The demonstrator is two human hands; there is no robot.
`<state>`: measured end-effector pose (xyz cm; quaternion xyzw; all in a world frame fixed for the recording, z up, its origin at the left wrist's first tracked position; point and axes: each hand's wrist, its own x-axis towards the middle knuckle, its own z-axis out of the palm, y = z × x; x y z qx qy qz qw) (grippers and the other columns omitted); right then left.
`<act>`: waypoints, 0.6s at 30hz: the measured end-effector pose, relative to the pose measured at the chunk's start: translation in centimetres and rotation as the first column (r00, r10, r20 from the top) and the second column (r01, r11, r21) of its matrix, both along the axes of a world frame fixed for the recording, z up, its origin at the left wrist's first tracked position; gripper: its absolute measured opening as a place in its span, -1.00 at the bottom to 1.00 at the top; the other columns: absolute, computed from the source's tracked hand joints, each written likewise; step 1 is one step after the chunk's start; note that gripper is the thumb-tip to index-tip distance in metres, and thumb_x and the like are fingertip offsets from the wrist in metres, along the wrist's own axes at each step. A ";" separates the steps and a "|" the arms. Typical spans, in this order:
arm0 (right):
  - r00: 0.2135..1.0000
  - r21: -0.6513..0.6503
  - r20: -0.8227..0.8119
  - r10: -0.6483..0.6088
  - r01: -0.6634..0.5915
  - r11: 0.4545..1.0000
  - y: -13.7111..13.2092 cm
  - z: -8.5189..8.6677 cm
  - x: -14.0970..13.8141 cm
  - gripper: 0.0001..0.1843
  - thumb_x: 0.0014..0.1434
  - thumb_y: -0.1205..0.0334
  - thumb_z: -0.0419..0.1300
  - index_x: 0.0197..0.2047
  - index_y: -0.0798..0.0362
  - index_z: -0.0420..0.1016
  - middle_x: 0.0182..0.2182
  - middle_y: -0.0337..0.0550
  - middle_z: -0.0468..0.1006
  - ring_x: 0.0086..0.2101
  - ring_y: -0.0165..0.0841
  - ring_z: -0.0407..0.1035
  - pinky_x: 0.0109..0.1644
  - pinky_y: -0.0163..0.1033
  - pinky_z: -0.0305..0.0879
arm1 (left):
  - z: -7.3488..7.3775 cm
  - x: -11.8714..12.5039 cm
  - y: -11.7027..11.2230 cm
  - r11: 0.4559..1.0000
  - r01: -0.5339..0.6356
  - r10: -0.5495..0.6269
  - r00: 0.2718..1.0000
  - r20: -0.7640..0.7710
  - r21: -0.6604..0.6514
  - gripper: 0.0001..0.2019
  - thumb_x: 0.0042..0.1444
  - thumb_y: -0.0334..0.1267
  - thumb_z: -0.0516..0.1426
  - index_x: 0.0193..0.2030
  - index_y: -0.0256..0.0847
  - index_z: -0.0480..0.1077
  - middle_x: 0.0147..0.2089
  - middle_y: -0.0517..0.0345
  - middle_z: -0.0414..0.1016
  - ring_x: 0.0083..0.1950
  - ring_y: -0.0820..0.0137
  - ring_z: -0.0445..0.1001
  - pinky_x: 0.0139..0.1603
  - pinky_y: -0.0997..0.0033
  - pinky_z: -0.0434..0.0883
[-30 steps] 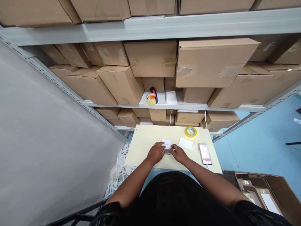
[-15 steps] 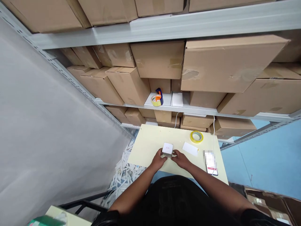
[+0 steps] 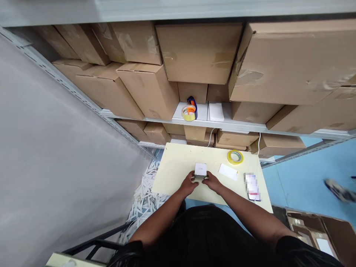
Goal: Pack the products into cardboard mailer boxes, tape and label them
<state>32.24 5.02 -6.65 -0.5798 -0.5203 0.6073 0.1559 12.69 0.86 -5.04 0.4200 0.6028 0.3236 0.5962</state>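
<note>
A small box with a white top [image 3: 200, 169] and greyish sides is held over the near part of the pale yellow table [image 3: 178, 159]. Faint print marks its top face. My left hand [image 3: 189, 184] grips it from the left, and my right hand [image 3: 213, 181] grips it from the right, thumbs toward me. To the right of the box lies a white card or slip [image 3: 228, 171]. Behind that rests a roll of yellow tape [image 3: 235, 157]. A phone [image 3: 252, 187], its screen partly blurred, is at the table's right side.
Shelves of cardboard boxes [image 3: 198, 53] rise behind the table. A tape dispenser [image 3: 190, 111] sits on the middle shelf. White paper strips [image 3: 144, 193] cover the floor at left. An opened carton [image 3: 319, 233] stands lower right; someone's shoe [image 3: 335, 190] shows at the right edge.
The camera view has shifted, bringing the shelves closer. Both hands still hold the small box, which sits slightly higher in the picture. A shoe has appeared at right.
</note>
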 end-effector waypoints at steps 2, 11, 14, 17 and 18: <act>1.000 -0.005 0.019 0.000 0.000 1.000 1.3 0.3 -2.9 -0.33 0.00 0.29 0.30 0.22 -0.04 0.36 0.11 -0.09 0.59 0.01 -0.20 0.51 0.05 -0.16 0.39 | -0.1 -2.6 1.2 1.000 -0.002 0.002 1.000 -0.025 0.006 -0.23 0.02 -0.37 0.33 0.38 -0.14 0.21 0.37 -0.16 0.38 0.30 0.08 0.47 0.30 0.04 0.39; 0.998 -0.020 0.060 -0.031 0.033 0.999 9.0 0.4 -18.1 -0.26 -0.01 0.21 0.35 0.27 -0.01 0.33 0.15 -0.06 0.56 0.04 -0.18 0.50 0.11 -0.14 0.38 | 0.5 -16.4 9.9 0.994 -0.005 0.016 0.995 -0.099 0.107 -0.33 0.03 -0.38 0.30 0.32 -0.18 0.30 0.27 -0.09 0.51 0.23 0.10 0.52 0.28 0.08 0.42; 0.996 -0.006 0.080 -0.040 0.040 0.999 11.3 0.7 -21.5 -0.23 -0.01 0.21 0.36 0.29 -0.03 0.32 0.15 -0.07 0.56 0.04 -0.20 0.51 0.11 -0.16 0.38 | 0.4 -19.3 12.4 0.991 -0.015 0.028 0.995 -0.096 0.131 -0.40 0.04 -0.38 0.28 0.27 -0.18 0.33 0.21 -0.06 0.56 0.18 0.12 0.56 0.26 0.08 0.43; 0.991 0.034 0.122 -0.048 0.045 0.998 12.5 1.5 -22.9 -0.30 0.00 0.19 0.37 0.24 -0.03 0.38 0.13 -0.08 0.57 0.05 -0.19 0.50 0.11 -0.16 0.39 | -0.2 -20.9 13.8 0.992 -0.037 0.047 0.996 -0.079 0.119 -0.42 0.05 -0.37 0.29 0.24 -0.19 0.35 0.21 -0.08 0.55 0.19 0.12 0.56 0.26 0.10 0.43; 0.989 0.057 0.140 -0.054 0.046 0.997 12.6 2.1 -22.8 -0.36 0.01 0.18 0.36 0.19 -0.02 0.42 0.10 -0.07 0.58 0.05 -0.17 0.49 0.11 -0.15 0.38 | -0.4 -21.2 14.0 0.993 -0.046 0.056 0.995 -0.082 0.112 -0.42 0.04 -0.37 0.30 0.24 -0.19 0.35 0.24 -0.10 0.53 0.21 0.11 0.54 0.27 0.10 0.42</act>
